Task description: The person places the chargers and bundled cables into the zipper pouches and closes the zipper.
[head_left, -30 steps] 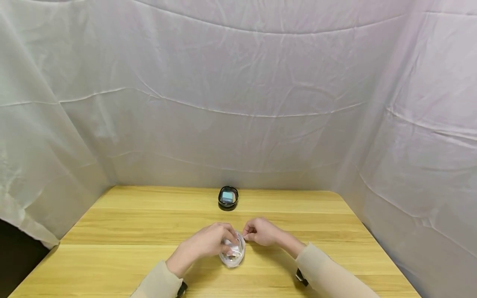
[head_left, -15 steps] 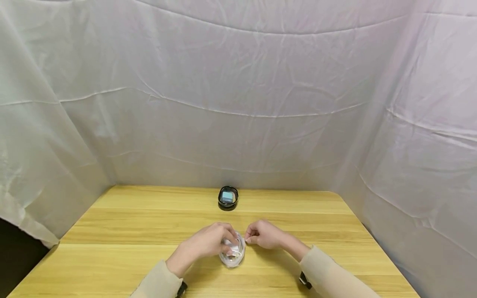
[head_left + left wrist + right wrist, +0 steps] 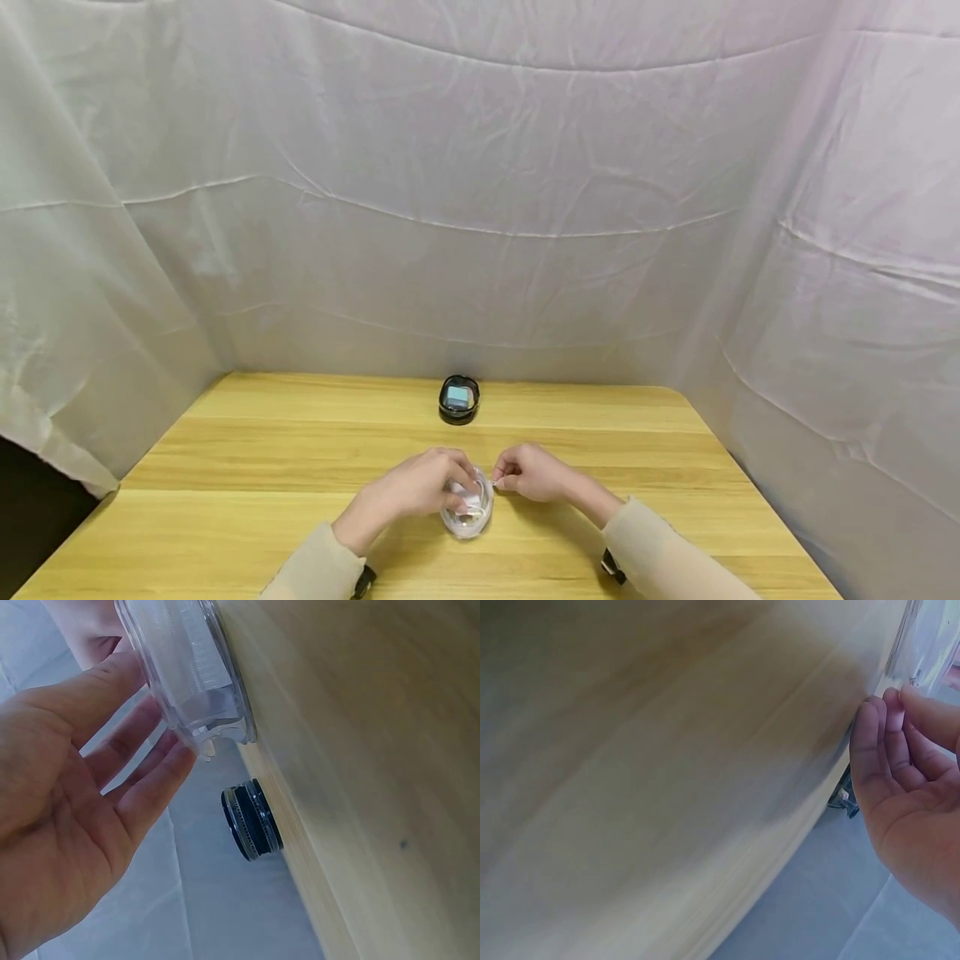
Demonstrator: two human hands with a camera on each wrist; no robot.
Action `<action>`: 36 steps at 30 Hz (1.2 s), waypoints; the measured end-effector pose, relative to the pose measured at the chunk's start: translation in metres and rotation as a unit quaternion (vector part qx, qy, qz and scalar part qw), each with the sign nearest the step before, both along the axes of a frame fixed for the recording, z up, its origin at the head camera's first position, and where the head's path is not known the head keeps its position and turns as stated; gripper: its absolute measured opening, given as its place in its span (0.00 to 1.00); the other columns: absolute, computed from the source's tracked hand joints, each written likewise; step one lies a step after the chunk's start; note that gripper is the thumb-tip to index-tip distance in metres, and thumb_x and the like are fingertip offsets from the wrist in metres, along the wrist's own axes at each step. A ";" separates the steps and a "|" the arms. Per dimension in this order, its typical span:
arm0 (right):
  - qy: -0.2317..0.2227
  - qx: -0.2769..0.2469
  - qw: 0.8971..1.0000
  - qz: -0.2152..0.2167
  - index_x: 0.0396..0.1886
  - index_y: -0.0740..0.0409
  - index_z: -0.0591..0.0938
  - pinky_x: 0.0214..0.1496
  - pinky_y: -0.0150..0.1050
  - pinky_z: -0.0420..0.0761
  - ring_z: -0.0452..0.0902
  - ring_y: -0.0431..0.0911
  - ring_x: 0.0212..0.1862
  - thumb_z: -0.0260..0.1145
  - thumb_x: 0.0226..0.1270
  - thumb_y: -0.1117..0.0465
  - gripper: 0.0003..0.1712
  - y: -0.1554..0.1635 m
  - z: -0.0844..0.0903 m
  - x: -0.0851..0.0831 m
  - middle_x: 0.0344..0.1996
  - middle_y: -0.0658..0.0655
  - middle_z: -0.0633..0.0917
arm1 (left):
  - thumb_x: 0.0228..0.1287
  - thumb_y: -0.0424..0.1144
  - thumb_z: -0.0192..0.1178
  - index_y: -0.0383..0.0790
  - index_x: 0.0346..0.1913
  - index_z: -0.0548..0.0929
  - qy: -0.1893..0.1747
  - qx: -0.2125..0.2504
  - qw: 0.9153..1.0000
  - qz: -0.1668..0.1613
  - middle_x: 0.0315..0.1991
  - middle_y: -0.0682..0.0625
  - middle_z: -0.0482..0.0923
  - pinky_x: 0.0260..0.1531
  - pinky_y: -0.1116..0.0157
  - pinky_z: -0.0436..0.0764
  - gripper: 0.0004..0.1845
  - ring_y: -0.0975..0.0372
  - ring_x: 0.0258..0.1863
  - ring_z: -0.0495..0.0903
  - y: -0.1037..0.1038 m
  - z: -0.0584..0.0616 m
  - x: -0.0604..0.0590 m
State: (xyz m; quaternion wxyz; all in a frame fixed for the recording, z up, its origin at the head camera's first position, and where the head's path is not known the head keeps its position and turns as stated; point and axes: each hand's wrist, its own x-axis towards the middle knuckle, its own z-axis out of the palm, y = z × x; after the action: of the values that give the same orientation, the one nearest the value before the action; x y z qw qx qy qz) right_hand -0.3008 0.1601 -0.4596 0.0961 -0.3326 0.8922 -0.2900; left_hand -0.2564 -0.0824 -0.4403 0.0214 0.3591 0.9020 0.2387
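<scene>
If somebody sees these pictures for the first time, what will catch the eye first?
First the two hands meeting at the near middle of the wooden table: the left hand lies over a small clear case, and the right hand pinches at its right edge. Behind them, near the far edge, stands a small black round device with a bluish face. White cloth hangs all around the table.

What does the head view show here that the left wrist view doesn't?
Only the head view shows the right hand at the clear case, both sleeves and the cloth backdrop. Only the left wrist view shows the case's ribbed wall and small tab up close, beside the left hand's fingers. Both show the left hand, the case, the black round device and the table.
</scene>
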 end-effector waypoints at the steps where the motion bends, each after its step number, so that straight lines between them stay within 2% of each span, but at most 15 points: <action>1: 0.001 0.000 1.000 -0.001 0.34 0.54 0.85 0.39 0.32 0.79 0.75 0.36 0.33 0.70 0.68 0.67 0.04 0.000 0.000 0.000 0.29 0.46 0.85 | 0.57 0.37 0.77 0.48 0.45 0.93 0.001 -0.002 1.000 -0.001 0.51 0.57 0.85 0.55 0.63 0.83 0.12 0.64 0.52 0.82 0.000 0.000 0.000; 10: 0.008 -0.001 1.000 -0.007 0.33 0.54 0.85 0.39 0.33 0.79 0.75 0.36 0.32 0.71 0.69 0.66 0.04 -0.006 -0.001 -0.003 0.28 0.44 0.84 | 0.57 0.36 0.77 0.47 0.43 0.93 0.026 -0.022 0.999 -0.005 0.49 0.57 0.84 0.54 0.63 0.84 0.11 0.63 0.50 0.82 0.001 0.004 0.005; 18: -0.001 -0.008 1.000 -0.003 0.35 0.52 0.85 0.43 0.34 0.81 0.78 0.36 0.35 0.70 0.70 0.66 0.05 -0.017 -0.001 -0.008 0.31 0.45 0.86 | 0.56 0.36 0.78 0.46 0.43 0.93 0.031 -0.028 0.999 -0.004 0.47 0.58 0.84 0.53 0.64 0.84 0.11 0.65 0.48 0.82 0.001 0.008 0.007; 25: -0.007 -0.019 1.000 0.008 0.37 0.54 0.86 0.42 0.32 0.81 0.78 0.35 0.35 0.68 0.70 0.68 0.05 -0.021 -0.004 -0.013 0.32 0.47 0.87 | 0.57 0.36 0.77 0.46 0.44 0.93 0.034 -0.024 0.999 -0.015 0.49 0.59 0.84 0.55 0.64 0.83 0.11 0.65 0.50 0.82 0.002 0.005 0.005; 36: -0.014 -0.018 1.000 0.001 0.35 0.53 0.86 0.42 0.33 0.81 0.77 0.36 0.34 0.69 0.70 0.68 0.06 -0.018 -0.007 -0.015 0.31 0.45 0.86 | 0.54 0.38 0.79 0.46 0.42 0.93 0.037 -0.014 0.999 -0.013 0.41 0.61 0.83 0.50 0.67 0.83 0.12 0.68 0.45 0.81 0.001 0.002 0.003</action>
State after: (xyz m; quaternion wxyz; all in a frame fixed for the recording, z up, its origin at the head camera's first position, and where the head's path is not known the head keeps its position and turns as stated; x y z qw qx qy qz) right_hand -0.3158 0.1417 -0.4664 0.1027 -0.3315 0.8850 -0.3104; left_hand -0.2532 -0.0817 -0.4378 -0.0041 0.3789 0.9007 0.2125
